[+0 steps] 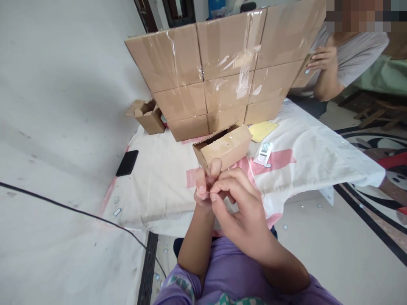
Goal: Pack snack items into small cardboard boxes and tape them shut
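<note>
Nearest the lens: purple sleeves [229, 275], both forearms raised over the near edge of the cloth-covered worktop [159, 199].

Left hand [205, 184]: fingers curled, thumb and forefinger upright, tips closed. Right hand [241, 203]: curled in from the right, fingertips meeting those of the left. Both are clamped on a pale sliver [203, 195] between the tips. It is too small to identify.

Left to right across the worktop:
- dark phone [127, 162], flat near the left edge, well apart from the hands;
- small carton [149, 118], flaps open, beside the left foot of the stack;
- stack of cartons [222, 72], three tiers, closed and bound with clear tape;
- open carton [227, 146], just beyond the fingertips, top flap up, not touched by either hand;
- yellow card [263, 130] and white packet [263, 153], lying flat to the right of that carton.

Far right: a co-worker's hand [321, 57] rests on the right end of the stack.

Progress (judgement): the taped stack looks finished. The two open cartons are unsealed, so closing them appears to be what is left.

Position: the sliver sits in the fingertips, in the air, in front of and slightly below the open carton's near end.
</note>
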{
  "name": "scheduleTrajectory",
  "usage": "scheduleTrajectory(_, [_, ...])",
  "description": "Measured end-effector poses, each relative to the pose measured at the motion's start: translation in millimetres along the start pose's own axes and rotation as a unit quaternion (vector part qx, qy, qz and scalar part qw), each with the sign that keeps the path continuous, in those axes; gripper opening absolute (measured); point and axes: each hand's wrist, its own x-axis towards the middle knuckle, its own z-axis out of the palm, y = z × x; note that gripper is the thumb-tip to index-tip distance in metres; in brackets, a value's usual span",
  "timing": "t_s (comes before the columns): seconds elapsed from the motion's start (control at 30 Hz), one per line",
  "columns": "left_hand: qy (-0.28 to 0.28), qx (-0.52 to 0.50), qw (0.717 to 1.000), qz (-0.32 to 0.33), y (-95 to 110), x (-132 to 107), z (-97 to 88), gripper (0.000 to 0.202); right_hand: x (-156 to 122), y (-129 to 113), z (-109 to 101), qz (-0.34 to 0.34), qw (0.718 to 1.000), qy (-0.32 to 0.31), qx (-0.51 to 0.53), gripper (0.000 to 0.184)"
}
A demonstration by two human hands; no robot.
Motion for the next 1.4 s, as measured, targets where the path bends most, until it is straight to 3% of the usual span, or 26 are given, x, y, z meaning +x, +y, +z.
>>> scheduleTrajectory(0.1, [0.002, -0.013, 0.995, 0.101, -5.4, -1.5, 3.0, 0.066, -1.2, -2.5, -0.6, -0.003, 1.0, -0.024, -0.001, 0.015])
scheduleTrajectory(0.23, [0.026, -0.073, 0.982, 0.173, -14.7, -1.9, 11.0, 0.064, -3.2, -2.5, 1.6, -0.038, 0.999, -0.021, -0.011, 0.016])
scheduleTrajectory(0.4, [-0.05, -0.145, 0.962, 0.224, -18.4, 2.3, 8.8, 0.049, -3.6, -4.8, 5.3, -0.049, 0.998, -0.03, -0.037, 0.015])
scheduleTrajectory(0.7, [-0.132, -0.097, 0.962, 0.217, -9.1, 9.5, 2.0, 0.045, -3.7, -1.9, 12.5, -0.102, 0.989, 0.018, -0.108, 0.016])
scheduleTrajectory(0.93, [-0.096, 0.004, 0.981, 0.167, 5.4, 1.1, -4.5, 0.058, -0.6, -0.2, 14.2, -0.134, 0.985, 0.023, -0.102, 0.02])
scheduleTrajectory(1.17, [-0.047, -0.021, 0.973, 0.225, -5.5, 5.1, 4.6, 0.054, -3.4, 6.3, 15.0, -0.122, 0.99, 0.029, -0.068, 0.018])
scheduleTrajectory(1.4, [-0.128, -0.038, 0.979, 0.153, 16.1, 0.3, 7.5, 0.031, -3.5, 17.8, 13.0, -0.075, 0.995, 0.063, -0.01, 0.015])
